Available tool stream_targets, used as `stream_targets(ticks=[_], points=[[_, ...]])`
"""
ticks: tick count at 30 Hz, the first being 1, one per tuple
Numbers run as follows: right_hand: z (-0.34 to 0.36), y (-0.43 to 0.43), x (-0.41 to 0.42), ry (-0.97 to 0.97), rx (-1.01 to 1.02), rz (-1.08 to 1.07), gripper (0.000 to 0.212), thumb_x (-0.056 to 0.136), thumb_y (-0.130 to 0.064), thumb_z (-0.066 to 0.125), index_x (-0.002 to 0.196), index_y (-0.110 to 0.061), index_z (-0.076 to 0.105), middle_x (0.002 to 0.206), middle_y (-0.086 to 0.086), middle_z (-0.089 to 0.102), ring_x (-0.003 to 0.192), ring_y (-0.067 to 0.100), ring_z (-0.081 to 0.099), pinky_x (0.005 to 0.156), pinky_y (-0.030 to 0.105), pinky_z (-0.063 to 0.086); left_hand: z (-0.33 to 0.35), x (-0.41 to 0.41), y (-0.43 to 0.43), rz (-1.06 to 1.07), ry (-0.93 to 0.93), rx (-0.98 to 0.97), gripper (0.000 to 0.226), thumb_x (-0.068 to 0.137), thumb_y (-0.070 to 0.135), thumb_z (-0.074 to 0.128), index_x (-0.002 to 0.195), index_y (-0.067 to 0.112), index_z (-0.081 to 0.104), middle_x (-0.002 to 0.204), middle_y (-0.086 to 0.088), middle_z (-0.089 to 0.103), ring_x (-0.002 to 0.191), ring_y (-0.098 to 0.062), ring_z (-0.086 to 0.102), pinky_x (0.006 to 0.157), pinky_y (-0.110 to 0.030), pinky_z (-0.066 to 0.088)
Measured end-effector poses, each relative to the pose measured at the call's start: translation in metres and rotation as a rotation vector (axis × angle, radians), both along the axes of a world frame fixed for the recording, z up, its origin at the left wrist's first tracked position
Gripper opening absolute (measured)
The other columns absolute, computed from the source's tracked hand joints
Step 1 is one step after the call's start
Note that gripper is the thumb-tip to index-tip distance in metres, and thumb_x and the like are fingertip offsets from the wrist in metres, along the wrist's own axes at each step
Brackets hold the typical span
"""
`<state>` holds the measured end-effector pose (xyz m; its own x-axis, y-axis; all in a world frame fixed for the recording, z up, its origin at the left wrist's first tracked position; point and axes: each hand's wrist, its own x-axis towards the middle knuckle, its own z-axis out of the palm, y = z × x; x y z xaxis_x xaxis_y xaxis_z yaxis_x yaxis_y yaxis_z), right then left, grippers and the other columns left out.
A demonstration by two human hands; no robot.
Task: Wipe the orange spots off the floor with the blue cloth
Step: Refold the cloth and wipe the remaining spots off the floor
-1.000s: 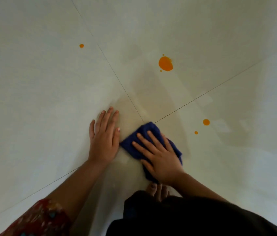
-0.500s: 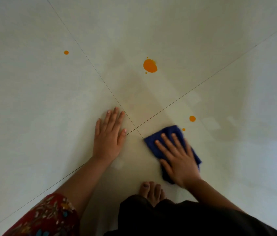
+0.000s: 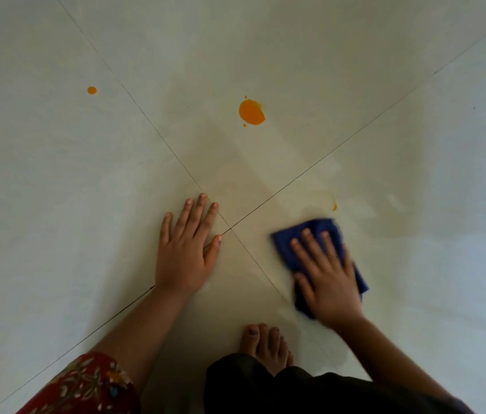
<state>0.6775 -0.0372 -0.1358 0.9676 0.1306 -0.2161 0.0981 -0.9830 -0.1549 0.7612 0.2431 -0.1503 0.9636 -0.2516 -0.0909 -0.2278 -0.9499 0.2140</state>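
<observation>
My right hand (image 3: 329, 276) lies flat on the folded blue cloth (image 3: 310, 230), pressing it to the pale tiled floor (image 3: 56, 204) at the lower right. Just beyond the cloth's far edge is a small smeared orange spot (image 3: 334, 207). A large orange spot (image 3: 251, 112) with tiny droplets around it sits farther ahead. At the far left lies a small orange spot (image 3: 91, 90). My left hand (image 3: 188, 246) rests palm down, fingers spread, on the floor where the tile joints cross, holding nothing.
Thin dark tile joints (image 3: 325, 159) cross under my left hand. My bare foot (image 3: 265, 345) stands on the floor below the hands, with dark clothing (image 3: 295, 392) and a red patterned sleeve (image 3: 86, 386) at the bottom edge.
My right hand has slid the blue cloth to the right, away from the tile crossing and over the two small spots there; one smeared trace shows. The left hand stayed put.
</observation>
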Motion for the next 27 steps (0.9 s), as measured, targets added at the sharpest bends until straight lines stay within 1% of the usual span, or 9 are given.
stream_targets(ticks=[3, 5, 11, 14, 18, 20, 24, 25, 27], points=[[-0.004, -0.012, 0.058, -0.017, -0.057, -0.346, 0.06, 0.096, -0.053, 0.015, 0.153, -0.035, 0.007, 0.161, -0.007, 0.002, 0.149, 0.021, -0.005, 0.119, 0.052, 0.004, 0.0, 0.0, -0.001, 0.006, 0.001, -0.008, 0.06, 0.096, 0.047, 0.028, 0.153, 0.027, 0.022, 0.162, 0.004, 0.012, 0.149, -0.015, 0.009, 0.119, -0.046, 0.012], [-0.005, 0.006, 0.093, -0.012, -0.054, -0.439, 0.062, 0.095, -0.054, 0.009, 0.153, -0.035, 0.002, 0.162, -0.007, -0.004, 0.149, 0.022, -0.01, 0.119, 0.051, -0.002, -0.001, 0.001, 0.0, 0.006, -0.004, 0.002, 0.06, 0.096, 0.047, 0.027, 0.153, 0.027, 0.021, 0.162, 0.004, 0.011, 0.149, -0.015, 0.008, 0.119, -0.046, 0.012], [0.003, 0.009, 0.019, 0.033, -0.055, 0.062, 0.059, 0.1, -0.048, 0.023, 0.154, -0.034, 0.003, 0.162, -0.007, -0.001, 0.149, 0.022, -0.009, 0.119, 0.047, -0.005, 0.0, 0.0, 0.002, -0.004, -0.007, 0.01, 0.06, 0.097, 0.047, 0.026, 0.153, 0.027, 0.021, 0.162, 0.002, 0.012, 0.149, -0.017, 0.01, 0.118, -0.047, 0.014], [0.001, -0.026, 0.036, 0.014, -0.064, -0.169, 0.06, 0.097, -0.05, 0.019, 0.154, -0.034, 0.006, 0.162, -0.006, 0.004, 0.149, 0.021, -0.005, 0.119, 0.049, 0.002, 0.001, -0.001, 0.0, 0.003, -0.016, -0.003, 0.059, 0.096, 0.045, 0.029, 0.152, 0.027, 0.023, 0.162, 0.002, 0.014, 0.149, -0.018, 0.013, 0.118, -0.047, 0.015], [-0.006, -0.004, 0.116, -0.022, -0.078, -0.484, 0.063, 0.094, -0.053, 0.012, 0.153, -0.033, 0.004, 0.162, -0.005, -0.001, 0.149, 0.023, -0.007, 0.119, 0.051, 0.0, 0.001, 0.001, -0.001, 0.02, -0.039, -0.012, 0.059, 0.094, 0.044, 0.035, 0.15, 0.026, 0.03, 0.16, 0.001, 0.022, 0.147, -0.019, 0.021, 0.115, -0.047, 0.019], [-0.005, 0.027, 0.129, -0.027, -0.03, -0.388, 0.063, 0.094, -0.051, 0.015, 0.153, -0.031, 0.009, 0.162, -0.003, 0.003, 0.149, 0.024, -0.004, 0.119, 0.052, 0.001, 0.006, 0.005, -0.001, 0.007, -0.055, -0.024, 0.057, 0.093, 0.044, 0.04, 0.146, 0.025, 0.038, 0.156, -0.001, 0.032, 0.142, -0.021, 0.031, 0.111, -0.046, 0.025], [0.0, 0.047, 0.085, 0.019, 0.031, 0.237, 0.056, 0.099, -0.048, 0.02, 0.153, -0.036, 0.009, 0.162, -0.009, 0.003, 0.149, 0.02, -0.008, 0.119, 0.048, -0.006, 0.015, 0.031, 0.009, -0.005, -0.092, -0.099, 0.045, 0.096, 0.041, 0.041, 0.134, 0.019, 0.052, 0.141, 0.0, 0.049, 0.124, -0.021, 0.047, 0.102, -0.039, 0.034], [0.001, 0.037, 0.086, 0.0, 0.032, 0.261, 0.055, 0.099, -0.048, 0.021, 0.153, -0.038, 0.011, 0.162, -0.011, 0.005, 0.149, 0.018, -0.006, 0.119, 0.047, -0.005, 0.015, 0.038, 0.014, 0.012, -0.104, -0.112, 0.045, 0.096, 0.04, 0.04, 0.134, 0.019, 0.052, 0.14, 0.0, 0.05, 0.124, -0.021, 0.047, 0.103, -0.039, 0.034], [-0.002, 0.014, 0.105, -0.053, 0.017, 0.069, 0.055, 0.097, -0.049, 0.021, 0.152, -0.04, 0.014, 0.161, -0.011, 0.011, 0.149, 0.018, -0.002, 0.119, 0.048, 0.002, 0.013, 0.049, 0.021, 0.052, -0.109, -0.137, 0.045, 0.096, 0.039, 0.039, 0.134, 0.018, 0.052, 0.141, 0.0, 0.049, 0.128, -0.022, 0.045, 0.106, -0.042, 0.033]])
